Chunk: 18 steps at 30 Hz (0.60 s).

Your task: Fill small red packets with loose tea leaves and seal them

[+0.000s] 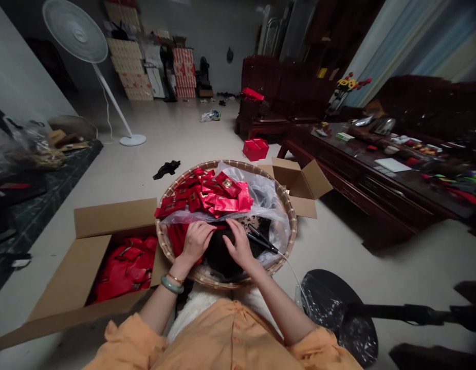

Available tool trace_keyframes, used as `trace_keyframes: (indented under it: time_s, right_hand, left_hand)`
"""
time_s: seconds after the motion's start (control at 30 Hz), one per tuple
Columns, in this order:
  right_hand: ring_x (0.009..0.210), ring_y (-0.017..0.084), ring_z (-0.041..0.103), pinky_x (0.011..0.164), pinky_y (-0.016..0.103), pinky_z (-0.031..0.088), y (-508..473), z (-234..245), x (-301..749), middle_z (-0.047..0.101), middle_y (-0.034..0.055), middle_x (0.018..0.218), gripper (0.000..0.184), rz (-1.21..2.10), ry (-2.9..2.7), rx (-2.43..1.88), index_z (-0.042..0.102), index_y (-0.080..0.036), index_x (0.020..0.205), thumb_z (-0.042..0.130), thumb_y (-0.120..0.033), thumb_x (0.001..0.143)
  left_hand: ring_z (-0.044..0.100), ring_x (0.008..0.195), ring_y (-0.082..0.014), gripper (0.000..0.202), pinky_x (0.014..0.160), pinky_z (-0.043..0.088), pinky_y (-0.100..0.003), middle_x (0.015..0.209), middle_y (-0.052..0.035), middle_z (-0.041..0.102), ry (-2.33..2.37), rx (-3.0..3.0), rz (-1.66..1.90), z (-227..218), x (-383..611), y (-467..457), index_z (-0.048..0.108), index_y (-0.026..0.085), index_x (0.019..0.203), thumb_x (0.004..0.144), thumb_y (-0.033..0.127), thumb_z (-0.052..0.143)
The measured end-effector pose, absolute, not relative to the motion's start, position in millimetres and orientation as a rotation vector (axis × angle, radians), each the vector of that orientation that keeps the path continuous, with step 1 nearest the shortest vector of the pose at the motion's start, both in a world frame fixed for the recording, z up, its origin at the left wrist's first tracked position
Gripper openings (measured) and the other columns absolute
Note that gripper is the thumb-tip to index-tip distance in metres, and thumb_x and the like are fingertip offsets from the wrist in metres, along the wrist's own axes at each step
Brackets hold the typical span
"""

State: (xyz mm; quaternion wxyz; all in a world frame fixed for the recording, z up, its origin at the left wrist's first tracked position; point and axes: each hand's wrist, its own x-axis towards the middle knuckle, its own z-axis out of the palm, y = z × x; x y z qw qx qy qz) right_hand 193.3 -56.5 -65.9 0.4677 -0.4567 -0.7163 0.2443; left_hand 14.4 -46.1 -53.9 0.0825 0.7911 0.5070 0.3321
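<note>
Your left grip point(195, 241) and right grip point(240, 244) are curled, fingers down on a dark heap point(226, 254) between them; closure cannot be told. One black corded tool point(261, 239) lies just beyond your right grip. One bamboo basket point(226, 165) surrounds both; red sachets point(222, 198), uncountable, lie beyond them. Two cardboard boxes: one point(110, 218) left of your left grip, holding red packets point(124, 270); one point(295, 180) beyond your right grip.

Red foil sachets point(222, 198) piled beside dark loose tea point(218, 257)

Sachets point(207, 198) in a bamboo basket point(288, 216), open carton point(114, 218) to left, another carton point(295, 177) behind.
</note>
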Motion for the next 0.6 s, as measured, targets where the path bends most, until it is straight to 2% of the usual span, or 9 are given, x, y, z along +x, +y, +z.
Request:
trace_keyframes:
  time_s: [0.07, 0.17, 0.23, 0.37, 0.6]
  right_hand:
    - [0.111, 0.021, 0.051, 0.096, 0.039, 0.041, -55, -54, 193, 0.057, 0.0082, 0.118, 0.04, 0.557, -1.809, -1.041, 0.053, -0.025, 0.123, 0.05, -0.021, 0.084]
    - [0.092, 0.02, 0.059, 0.084, 0.035, 0.047, -53, -44, 194, 0.066, 0.0058, 0.096, 0.025, 0.617, -1.739, -1.025, 0.065, -0.025, 0.104, 0.047, -0.023, 0.086]
    - [0.085, 0.02, 0.06, 0.079, 0.033, 0.049, -52, -42, 195, 0.066, 0.0062, 0.092, 0.022, 0.655, -1.633, -1.089, 0.066, -0.023, 0.1, 0.049, -0.025, 0.086]
    - [0.093, 0.021, 0.058, 0.083, 0.035, 0.047, -53, -39, 202, 0.063, 0.0082, 0.101, 0.032, 0.57, -1.669, -1.159, 0.058, -0.023, 0.116, 0.048, -0.023, 0.085]
    - [0.106, 0.023, 0.051, 0.094, 0.042, 0.043, -53, -41, 206, 0.059, 0.0107, 0.113, 0.043, 0.182, -1.815, -1.119, 0.047, -0.022, 0.13, 0.043, -0.019, 0.088]
  left_hand:
    - [0.056, 0.095, -0.0215, 0.023, 0.091, 0.038, -0.038, 0.093, -0.0078, 0.068, 1.403, 2.279, 1.08, -44, 17, -49, 0.067, 0.02, 0.096, 0.086, 0.026, 0.046]
    - [0.06, 0.093, -0.0209, 0.026, 0.088, 0.043, -0.034, 0.099, -0.0068, 0.068, 1.371, 1.981, 1.163, -38, 21, -52, 0.065, 0.022, 0.104, 0.081, 0.029, 0.054]
    - [0.062, 0.089, -0.0213, 0.029, 0.084, 0.046, -0.032, 0.099, -0.0063, 0.069, 1.387, 1.783, 1.141, -41, 23, -54, 0.065, 0.022, 0.104, 0.077, 0.031, 0.06]
    - [0.064, 0.081, -0.0226, 0.023, 0.08, 0.048, -0.032, 0.09, -0.0058, 0.071, 1.397, 1.649, 1.104, -46, 28, -57, 0.07, 0.021, 0.091, 0.074, 0.034, 0.063]
    - [0.065, 0.08, -0.0221, 0.022, 0.081, 0.048, -0.032, 0.087, -0.0042, 0.072, 1.486, 1.582, 1.182, -42, 42, -64, 0.071, 0.021, 0.088, 0.074, 0.034, 0.063]
